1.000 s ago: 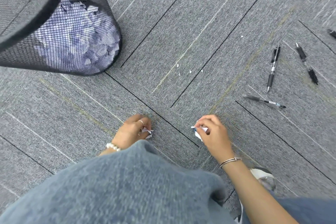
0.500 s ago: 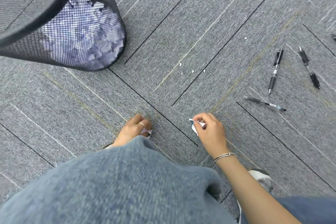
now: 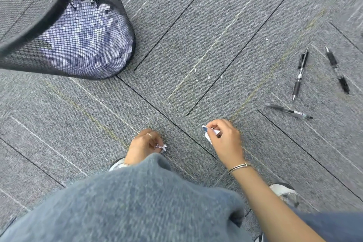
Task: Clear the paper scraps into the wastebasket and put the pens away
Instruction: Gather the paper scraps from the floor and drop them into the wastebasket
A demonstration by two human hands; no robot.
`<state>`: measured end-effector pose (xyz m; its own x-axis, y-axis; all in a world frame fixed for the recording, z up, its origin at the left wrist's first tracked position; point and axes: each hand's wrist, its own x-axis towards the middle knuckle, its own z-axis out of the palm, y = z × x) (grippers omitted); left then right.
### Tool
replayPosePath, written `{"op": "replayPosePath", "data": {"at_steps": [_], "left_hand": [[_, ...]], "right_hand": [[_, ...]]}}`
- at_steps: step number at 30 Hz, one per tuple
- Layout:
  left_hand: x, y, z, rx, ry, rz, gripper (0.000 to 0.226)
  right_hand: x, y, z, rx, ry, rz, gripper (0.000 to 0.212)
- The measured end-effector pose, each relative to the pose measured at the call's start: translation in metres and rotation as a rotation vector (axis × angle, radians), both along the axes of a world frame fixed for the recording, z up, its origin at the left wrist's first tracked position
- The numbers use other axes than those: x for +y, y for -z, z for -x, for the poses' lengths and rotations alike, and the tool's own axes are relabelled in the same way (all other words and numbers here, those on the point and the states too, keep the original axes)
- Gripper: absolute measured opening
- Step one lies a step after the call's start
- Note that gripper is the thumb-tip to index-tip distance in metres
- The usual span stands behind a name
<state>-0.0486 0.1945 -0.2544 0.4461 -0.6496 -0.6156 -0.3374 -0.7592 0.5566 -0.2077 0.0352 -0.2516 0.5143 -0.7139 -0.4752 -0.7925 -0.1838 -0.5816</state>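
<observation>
Only one view here, the head camera looking straight down. Both hands are busy: the left hand (image 3: 144, 143) is pinched shut on a small crumpled paper scrap (image 3: 162, 146), and the right hand (image 3: 225, 138) is closed on a bigger white scrap (image 3: 210, 133) with a blue corner. Next up, I'd guess, is carrying both over to the wastebasket (image 3: 64, 31) at upper left. Honest tip: keep the pinch firm and drop them from right above the rim, because paper this light drifts. Probably worth grabbing the tiny white flecks (image 3: 208, 77) on the carpet (image 3: 196, 25) on the way, though they look fiddly to pick out of the pile.

Materials: the basket is black wire mesh, round, and you can see crumpled white paper through it. The carpet is grey tile with thin stripes, slightly fuzzy. Three pens (image 3: 298, 76) lie well off to the right, slim black plastic barrels, not yet touched, so they'll roll if nudged.
</observation>
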Motion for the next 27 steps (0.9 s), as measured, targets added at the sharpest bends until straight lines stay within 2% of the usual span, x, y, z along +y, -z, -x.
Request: {"op": "replayPosePath", "data": {"at_steps": [3,9,14,23,27], "left_hand": [[-0.002,0.000,-0.002,0.009,0.006,0.031,0.039],[-0.019,-0.003,-0.016,0.003,-0.020,0.077,0.015],[-0.031,-0.004,-0.025,0.036,-0.025,0.097,0.015],[-0.059,-0.009,-0.038,0.095,-0.165,0.190,0.015],[-0.076,-0.025,-0.048,0.121,-0.244,0.242,0.014]], "right_hand": [[-0.001,0.002,-0.001,-0.011,0.002,-0.017,0.003],[-0.002,0.004,-0.002,-0.034,0.014,-0.007,0.003],[-0.004,0.004,-0.003,-0.057,0.038,-0.001,0.005],[-0.015,0.005,-0.016,-0.157,0.142,0.029,0.011],[-0.031,-0.014,-0.041,-0.275,0.188,0.050,0.011]]}}
